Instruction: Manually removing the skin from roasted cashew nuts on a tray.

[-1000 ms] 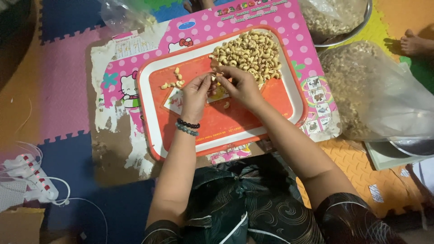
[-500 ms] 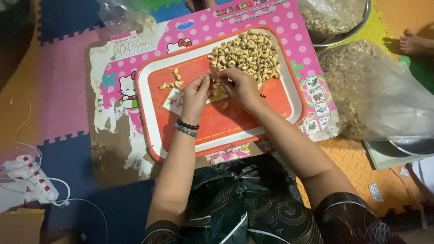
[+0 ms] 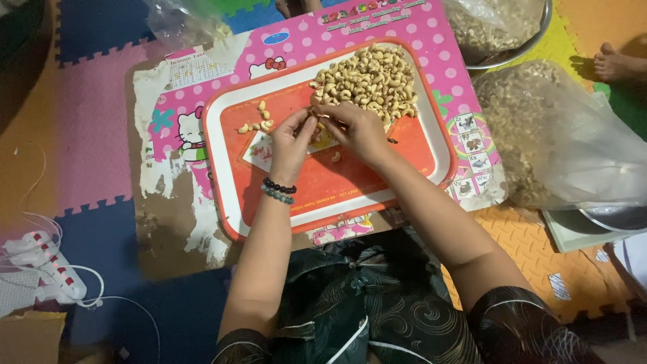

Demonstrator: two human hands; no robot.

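Orange tray with white rim on a pink, white-dotted board.

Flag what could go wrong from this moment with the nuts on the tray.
The big nut pile sits against the orange tray's far rim, so a nudge from the right hand might spill nuts over it. The nut pinched between both hands, with the left hand, could drop among the loose nut and small group, mixing them.

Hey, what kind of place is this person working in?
Probably the floor of a home, used for sorting nuts by hand. The foam puzzle mats and low pink table suggest a living space; the orange tray and pile of cashews near both hands show the work.
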